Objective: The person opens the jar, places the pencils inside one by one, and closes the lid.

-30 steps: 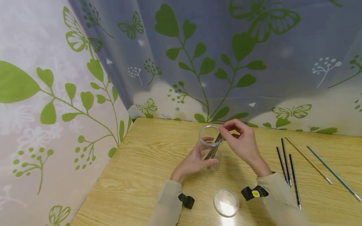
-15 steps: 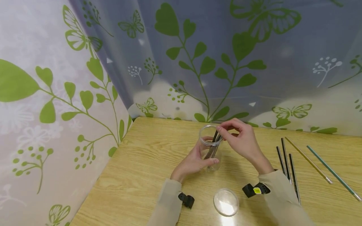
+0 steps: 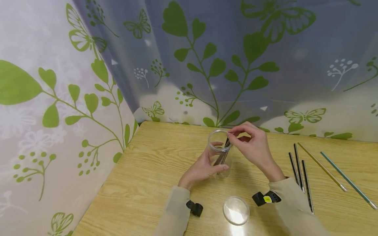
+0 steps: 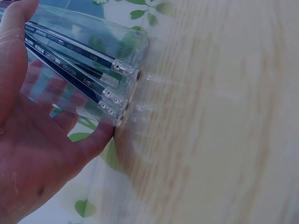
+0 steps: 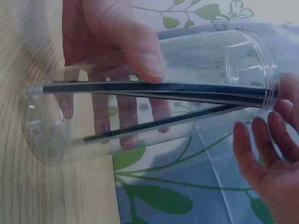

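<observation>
My left hand (image 3: 202,167) is wrapped around a clear plastic jar (image 3: 220,150), with the thumb across its near side. Several black pencils (image 5: 154,88) lean inside it, eraser ends down; in the left wrist view their silver ferrules (image 4: 122,68) sit by the jar's base. At the mouth, my right hand (image 3: 252,147) has thumb and forefinger at the rim, pinching the top of a pencil there; the exact contact is partly hidden. In the right wrist view the other right fingers (image 5: 268,163) are curled beside the rim.
A round clear lid (image 3: 236,210) lies on the wooden table (image 3: 141,183) in front of the jar. To the right lie three black pencils (image 3: 299,167), a yellow pencil (image 3: 322,166) and a teal pencil (image 3: 348,178). A patterned curtain (image 3: 183,75) hangs behind the table.
The pencil tops in the jar spread apart half a second ago and now stand close together under the right fingers. The left hand and jar stay nearly in place.
</observation>
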Available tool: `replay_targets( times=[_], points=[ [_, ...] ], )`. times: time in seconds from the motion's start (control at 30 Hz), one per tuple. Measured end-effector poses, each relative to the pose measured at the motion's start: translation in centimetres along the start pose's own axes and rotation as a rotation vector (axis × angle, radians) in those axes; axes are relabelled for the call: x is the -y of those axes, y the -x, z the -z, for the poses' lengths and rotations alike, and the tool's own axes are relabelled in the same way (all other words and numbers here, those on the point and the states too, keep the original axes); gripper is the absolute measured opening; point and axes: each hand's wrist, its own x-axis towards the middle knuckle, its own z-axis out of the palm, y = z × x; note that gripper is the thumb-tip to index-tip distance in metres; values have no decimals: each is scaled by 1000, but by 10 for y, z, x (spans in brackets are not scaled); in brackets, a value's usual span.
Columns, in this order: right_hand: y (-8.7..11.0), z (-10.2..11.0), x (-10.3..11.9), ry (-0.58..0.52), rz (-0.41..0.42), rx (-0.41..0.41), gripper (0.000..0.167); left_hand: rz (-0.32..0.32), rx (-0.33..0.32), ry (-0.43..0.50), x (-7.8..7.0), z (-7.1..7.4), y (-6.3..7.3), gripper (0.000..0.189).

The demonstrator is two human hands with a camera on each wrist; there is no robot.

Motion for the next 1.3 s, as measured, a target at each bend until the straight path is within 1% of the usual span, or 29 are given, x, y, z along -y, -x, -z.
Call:
replay_targets(
  times=[0.13, 0.43, 0.63, 0.77, 0.93, 1.07, 1.3],
  points=[
    [1, -1, 0, -27, 34, -6, 8, 2, 2, -2, -1, 0, 0, 78],
    [1, 0, -3, -8, 63, 47, 10, 33, -10, 9, -2, -1, 1, 76],
    [2, 1, -3, -22, 80, 51, 13, 24, -13, 14, -2, -1, 1, 76],
    [3, 1, -3, -39, 99, 59, 14, 30, -17, 2, -2, -1, 1, 77],
    [5, 2, -4, -46, 135, 77, 19, 27, -19, -6, -1, -1, 0, 79],
    [5, 2, -4, -47, 150, 69, 20, 18, -17, -9, -2, -1, 0, 78],
    [9, 6, -6, -77, 150, 43, 18, 26, -15, -33, -3, 0, 0, 79]
  ],
)
